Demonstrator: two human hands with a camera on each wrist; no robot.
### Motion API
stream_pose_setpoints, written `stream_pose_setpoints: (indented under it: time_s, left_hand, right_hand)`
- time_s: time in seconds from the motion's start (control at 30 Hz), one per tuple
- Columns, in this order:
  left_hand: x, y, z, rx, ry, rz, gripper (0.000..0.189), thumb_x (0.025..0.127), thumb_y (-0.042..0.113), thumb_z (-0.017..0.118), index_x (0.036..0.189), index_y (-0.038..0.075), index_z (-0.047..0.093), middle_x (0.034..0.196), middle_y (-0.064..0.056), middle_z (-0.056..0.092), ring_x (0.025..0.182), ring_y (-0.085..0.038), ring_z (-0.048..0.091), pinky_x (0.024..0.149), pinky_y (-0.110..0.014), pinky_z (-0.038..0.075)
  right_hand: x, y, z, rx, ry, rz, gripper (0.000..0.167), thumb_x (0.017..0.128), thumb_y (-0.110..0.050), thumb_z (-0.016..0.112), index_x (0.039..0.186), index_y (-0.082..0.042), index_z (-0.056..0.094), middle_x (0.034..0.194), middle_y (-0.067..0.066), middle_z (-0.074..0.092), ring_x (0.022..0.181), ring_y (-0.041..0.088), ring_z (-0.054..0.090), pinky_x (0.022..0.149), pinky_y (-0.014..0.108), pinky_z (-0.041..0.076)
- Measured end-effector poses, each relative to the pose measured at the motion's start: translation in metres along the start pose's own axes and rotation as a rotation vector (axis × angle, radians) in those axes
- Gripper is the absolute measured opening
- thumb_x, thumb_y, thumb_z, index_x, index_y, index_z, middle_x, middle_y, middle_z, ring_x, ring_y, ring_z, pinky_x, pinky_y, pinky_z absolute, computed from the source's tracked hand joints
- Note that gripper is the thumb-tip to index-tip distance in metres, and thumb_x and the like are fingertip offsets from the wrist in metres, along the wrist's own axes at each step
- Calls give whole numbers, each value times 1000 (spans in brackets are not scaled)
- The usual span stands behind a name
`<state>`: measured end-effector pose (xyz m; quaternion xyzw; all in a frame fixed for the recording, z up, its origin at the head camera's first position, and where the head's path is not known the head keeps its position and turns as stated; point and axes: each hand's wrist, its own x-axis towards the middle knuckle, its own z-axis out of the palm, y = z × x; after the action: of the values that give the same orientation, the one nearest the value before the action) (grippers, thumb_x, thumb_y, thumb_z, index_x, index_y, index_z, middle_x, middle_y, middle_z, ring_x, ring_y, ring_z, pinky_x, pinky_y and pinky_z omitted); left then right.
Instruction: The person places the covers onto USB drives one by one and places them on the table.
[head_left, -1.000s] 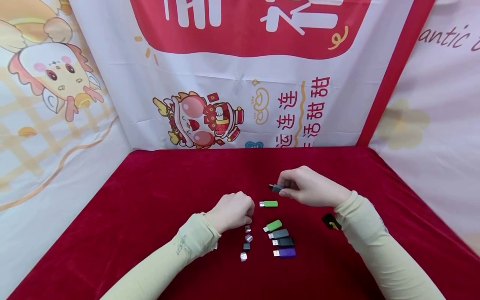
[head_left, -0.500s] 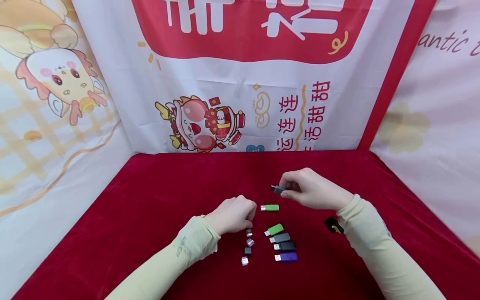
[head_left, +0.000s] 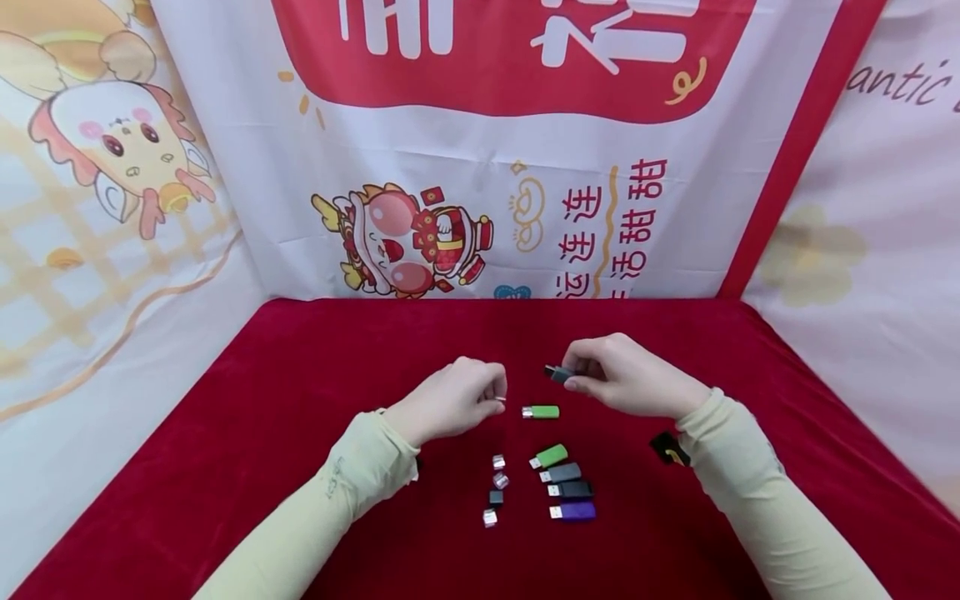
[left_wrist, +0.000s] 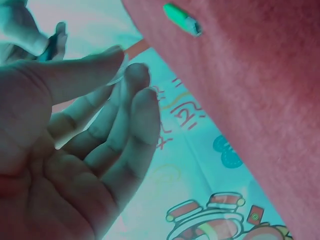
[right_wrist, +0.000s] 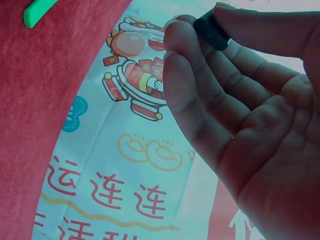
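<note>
My right hand (head_left: 630, 375) pinches a dark grey USB stick (head_left: 558, 374) between thumb and fingers, its plug pointing left; the stick also shows in the right wrist view as a dark block (right_wrist: 212, 31). Facing it, my left hand (head_left: 453, 400) pinches a small clear cap (left_wrist: 120, 72), mostly hidden by the fingertips. A gap separates cap and stick. Just below the hands lies a green USB stick (head_left: 542, 412) with a clear cap on its plug. Nearer are uncapped sticks: green (head_left: 550, 456), grey (head_left: 562, 473), black (head_left: 572, 490) and purple (head_left: 573, 511).
Left of the uncapped sticks runs a column of loose caps: clear ones (head_left: 498, 461) and a dark one (head_left: 496, 497). A black object with a yellow mark (head_left: 669, 448) sits by the right sleeve. Red cloth (head_left: 360, 350) covers the table; a printed curtain (head_left: 450, 142) hangs behind.
My left hand has risen from the far end of the cap column, moving away from me with a clear cap between its fingertips. My right hand holds the grey USB stick almost still.
</note>
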<state>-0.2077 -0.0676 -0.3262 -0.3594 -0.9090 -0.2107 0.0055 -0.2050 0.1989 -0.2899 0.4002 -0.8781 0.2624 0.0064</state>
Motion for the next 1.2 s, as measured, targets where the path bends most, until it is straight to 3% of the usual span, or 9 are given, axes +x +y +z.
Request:
stream_pose_setpoints:
  time_s: [0.23,0.4,0.7,1.2]
  left_hand:
    - [4,7,-12,-116,186,123,12,90,11,73,96,12,63,84,9,63,75,-3,58,70,-25,51]
    - [4,12,-14,-193,254,171,11,90,12,73,98,11,65,86,8,66,76,-1,61,71,-26,53]
    - [2,13,-12,-193,262,172,11,91,14,72,101,14,66,88,9,66,76,0,60,71,-20,51]
    - [2,16,-4,-180,269,205,13,90,7,72,103,9,67,93,4,67,82,-2,62,73,-24,53]
  right_hand:
    - [-2,0,-1,-12,29,8,11,87,-7,75,90,-13,66,77,-6,61,64,11,57,61,28,52]
    - [-1,0,0,-9,26,1,8,88,-7,74,91,-10,67,76,-7,60,64,11,57,61,29,52]
    - [1,-1,2,-21,26,-6,12,88,-6,74,87,-15,66,74,-2,61,63,11,55,60,29,51]
    - [4,-1,7,-30,52,-72,8,88,-4,74,89,-10,69,78,-4,63,66,8,56,61,27,51]
